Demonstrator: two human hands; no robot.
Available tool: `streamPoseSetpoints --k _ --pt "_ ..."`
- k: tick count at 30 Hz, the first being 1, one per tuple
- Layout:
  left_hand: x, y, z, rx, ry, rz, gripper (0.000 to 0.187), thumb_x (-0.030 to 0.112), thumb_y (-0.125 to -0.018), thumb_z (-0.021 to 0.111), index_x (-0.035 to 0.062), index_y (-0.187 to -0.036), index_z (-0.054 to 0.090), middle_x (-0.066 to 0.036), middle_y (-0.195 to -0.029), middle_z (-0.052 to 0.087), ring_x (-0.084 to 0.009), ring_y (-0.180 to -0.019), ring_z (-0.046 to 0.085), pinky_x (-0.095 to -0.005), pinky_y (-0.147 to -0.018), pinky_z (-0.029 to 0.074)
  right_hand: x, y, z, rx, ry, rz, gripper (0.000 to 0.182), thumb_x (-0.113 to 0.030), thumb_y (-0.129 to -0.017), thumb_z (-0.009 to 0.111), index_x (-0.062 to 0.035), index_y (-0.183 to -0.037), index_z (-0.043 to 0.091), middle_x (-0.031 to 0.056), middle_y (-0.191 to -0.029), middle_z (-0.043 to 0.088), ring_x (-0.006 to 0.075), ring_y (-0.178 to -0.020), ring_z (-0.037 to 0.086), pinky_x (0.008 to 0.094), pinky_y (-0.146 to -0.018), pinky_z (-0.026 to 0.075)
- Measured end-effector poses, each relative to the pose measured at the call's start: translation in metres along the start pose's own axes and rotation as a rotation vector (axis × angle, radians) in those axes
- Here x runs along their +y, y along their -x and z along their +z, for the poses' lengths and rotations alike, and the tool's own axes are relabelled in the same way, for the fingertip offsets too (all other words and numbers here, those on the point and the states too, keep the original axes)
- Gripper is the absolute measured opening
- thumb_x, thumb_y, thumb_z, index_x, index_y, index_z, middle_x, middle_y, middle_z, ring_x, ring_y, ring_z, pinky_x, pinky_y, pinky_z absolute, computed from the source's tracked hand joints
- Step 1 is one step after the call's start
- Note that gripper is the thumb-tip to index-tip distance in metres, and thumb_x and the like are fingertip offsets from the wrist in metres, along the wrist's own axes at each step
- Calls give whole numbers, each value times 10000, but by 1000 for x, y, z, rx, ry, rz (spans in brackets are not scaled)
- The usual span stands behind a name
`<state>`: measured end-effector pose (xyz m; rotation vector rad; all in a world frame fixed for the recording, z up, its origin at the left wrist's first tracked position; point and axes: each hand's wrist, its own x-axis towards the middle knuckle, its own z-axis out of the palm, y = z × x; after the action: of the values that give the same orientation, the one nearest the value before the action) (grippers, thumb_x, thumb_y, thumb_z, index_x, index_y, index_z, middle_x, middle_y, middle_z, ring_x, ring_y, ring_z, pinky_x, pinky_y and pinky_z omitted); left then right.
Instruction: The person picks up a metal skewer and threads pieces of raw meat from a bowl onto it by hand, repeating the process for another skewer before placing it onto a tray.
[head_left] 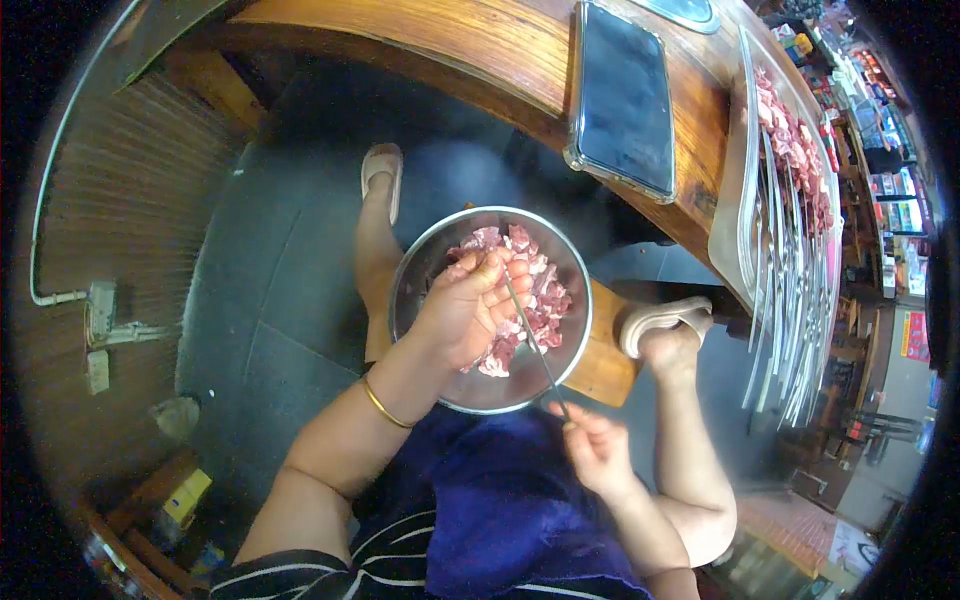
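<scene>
I see my left hand (465, 315) reaching down into the metal bowl (420, 270), its fingers curled and pressed together around a piece of the raw meat (540, 300) at the tip of the skewer (535, 345). The bowl sits on my lap, over the blue cloth (500, 500), with a small wooden stool (605, 360) just beyond its right rim. The meat chunks fill the far and right part of the bowl, while the near left part shows bare steel. My right hand (595, 450) hovers just outside the bowl's near rim, thumb and fingers pinching the lower end of the thin metal skewer, which slants up across the rim into the meat where the left hand works. A gold bangle (385, 405) rings the left wrist. On the wooden table (480, 50) beyond the bowl, a phone (622, 95) lies face up near the table's near edge. Toward the table's right end rests a metal tray (728, 200) that carries a row of loaded skewers (795, 150), their bare ends hanging past the tray's near edge. My sandalled feet rest on the dark floor on either side of the bowl.
</scene>
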<state>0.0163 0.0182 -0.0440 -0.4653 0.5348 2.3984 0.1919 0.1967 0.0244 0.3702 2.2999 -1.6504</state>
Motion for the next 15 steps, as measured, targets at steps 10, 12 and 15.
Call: streamPoseSetpoints --k 10,12,15 --pt "-10 8 12 -218 59 -156 479 298 -973 477 14 -1346 378 -184 -1365 435 -304 -1231 467 -460 -1030 392 0 1 9 84 -31 -69 316 22 -888 487 -25 -1166 628 45 -930 683 59 -776 567 210 -719 458" --pt "-12 12 14 -150 120 -150 473 301 -971 482 24 -1342 389 -175 -1356 447 -303 -1221 476 -464 -1030 392 -2 3 6 100 -13 -73 317 20 -887 490 -26 -1169 626 63 -988 693 71 -825 592 213 -756 463" --pt "-15 9 10 -30 190 -88 381 276 -965 502 60 -1277 470 -158 -1301 502 -271 -1184 507 -434 -1016 411 -2 7 -1 30 46 -20 302 14 -887 495 -18 -1158 627 81 -1022 692 95 -848 618 226 -771 476"
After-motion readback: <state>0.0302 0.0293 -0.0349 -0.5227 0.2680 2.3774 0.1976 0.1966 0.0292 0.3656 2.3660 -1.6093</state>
